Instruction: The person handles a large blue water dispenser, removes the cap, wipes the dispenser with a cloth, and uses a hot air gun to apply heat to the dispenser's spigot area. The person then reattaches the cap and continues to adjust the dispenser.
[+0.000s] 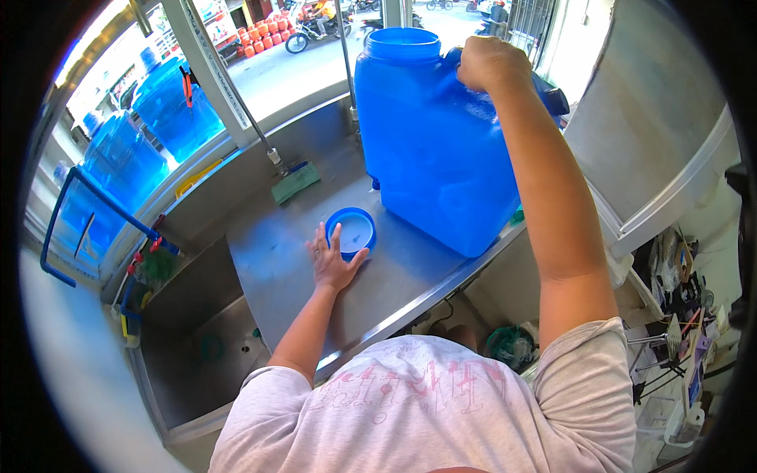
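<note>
The deep sink (225,331) sits past the counter's left edge, so water on the counter (276,268) may run off there. A green cloth (296,184) lies by the back edge, maybe so it is out of the way. Near the middle, the left hand (337,268) is spread open, with fingers at the rim of a round blue lid (356,231). The lid lies flat, so it likely won't roll. Just beside it, toward the right end, is the big blue jug (441,150), with one low corner by the front edge. Its wide mouth is open. The right hand (493,63) is curled tight around its top handle, probably to keep it steady.
</note>
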Action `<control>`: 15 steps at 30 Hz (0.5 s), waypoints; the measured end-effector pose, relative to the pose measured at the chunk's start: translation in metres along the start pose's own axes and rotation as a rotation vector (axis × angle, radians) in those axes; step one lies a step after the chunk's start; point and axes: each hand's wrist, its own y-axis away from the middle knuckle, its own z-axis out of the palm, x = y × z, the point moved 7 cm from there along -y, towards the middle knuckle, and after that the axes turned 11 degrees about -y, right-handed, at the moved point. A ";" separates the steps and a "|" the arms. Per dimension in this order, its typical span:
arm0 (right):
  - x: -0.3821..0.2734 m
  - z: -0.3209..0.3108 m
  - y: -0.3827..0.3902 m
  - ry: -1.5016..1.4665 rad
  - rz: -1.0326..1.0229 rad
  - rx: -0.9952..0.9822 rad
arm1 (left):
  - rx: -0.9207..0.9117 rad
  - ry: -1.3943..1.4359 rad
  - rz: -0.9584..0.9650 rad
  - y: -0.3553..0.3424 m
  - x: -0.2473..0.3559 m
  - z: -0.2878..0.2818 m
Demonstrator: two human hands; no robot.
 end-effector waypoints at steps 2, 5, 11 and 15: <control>0.001 0.001 -0.001 0.000 -0.011 0.013 | 0.021 0.036 -0.012 -0.001 0.000 -0.001; 0.004 0.005 -0.004 -0.003 -0.007 0.031 | 0.076 0.050 0.005 0.001 0.000 -0.003; 0.004 0.007 -0.006 0.054 -0.056 0.061 | 0.054 0.030 -0.052 0.003 -0.003 0.000; 0.005 0.008 -0.004 0.045 -0.061 0.013 | -0.008 -0.010 -0.081 0.002 0.001 -0.003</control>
